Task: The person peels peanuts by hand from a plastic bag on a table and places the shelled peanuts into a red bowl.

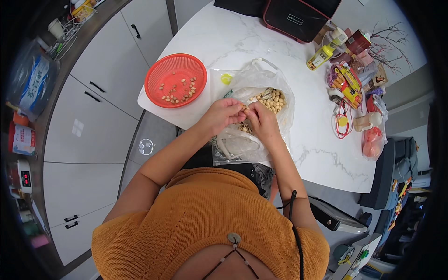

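My left hand (224, 115) and my right hand (262, 120) meet over the table, fingertips pinched together on one small brown nut, probably a peanut (244, 108). The fingers cover most of it. Beneath and behind them lies a clear plastic bag (285, 102), spread open, holding a heap of pale tan unshelled peanuts (273, 100). Closer to me, darker shell pieces (244, 127) show partly under my hands, on crumpled plastic (235, 147). To the left stands a round red plastic basket (199, 70) with shelled brownish kernels (173, 99) scattered over its bottom.
The white marble-patterned table (322, 140) bears a dark red-edged appliance (298, 18) at the back. Along its right side are a yellow bottle (322, 56), snack packets (345, 84), a red cord (343, 123) and a bag of pinkish fruit (373, 140). White cabinets (88, 121) stand on the left.
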Demonstrator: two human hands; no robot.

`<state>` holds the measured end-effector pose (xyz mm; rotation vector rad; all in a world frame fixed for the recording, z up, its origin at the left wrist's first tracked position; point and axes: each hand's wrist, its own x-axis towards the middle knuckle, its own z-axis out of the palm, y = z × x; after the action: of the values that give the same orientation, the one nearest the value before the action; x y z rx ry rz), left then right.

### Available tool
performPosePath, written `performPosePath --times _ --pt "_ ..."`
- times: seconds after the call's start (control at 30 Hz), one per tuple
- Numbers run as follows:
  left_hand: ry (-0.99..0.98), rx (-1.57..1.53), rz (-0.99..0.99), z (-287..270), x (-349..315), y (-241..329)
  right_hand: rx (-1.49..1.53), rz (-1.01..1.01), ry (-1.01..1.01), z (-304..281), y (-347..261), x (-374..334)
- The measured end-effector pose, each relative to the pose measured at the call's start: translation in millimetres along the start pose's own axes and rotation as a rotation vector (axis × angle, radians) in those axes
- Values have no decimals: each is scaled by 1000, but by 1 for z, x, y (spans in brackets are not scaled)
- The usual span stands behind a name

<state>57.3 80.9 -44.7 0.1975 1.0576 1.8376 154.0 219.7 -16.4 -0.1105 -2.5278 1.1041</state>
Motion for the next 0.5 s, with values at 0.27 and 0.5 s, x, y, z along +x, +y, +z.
performPosePath --times 0.27,0.5 --pt "-61 -90 17 -1 -1 3 101 46 24 -5 4 4" --pt "89 280 165 13 -16 12 655 328 -75 0 21 2"
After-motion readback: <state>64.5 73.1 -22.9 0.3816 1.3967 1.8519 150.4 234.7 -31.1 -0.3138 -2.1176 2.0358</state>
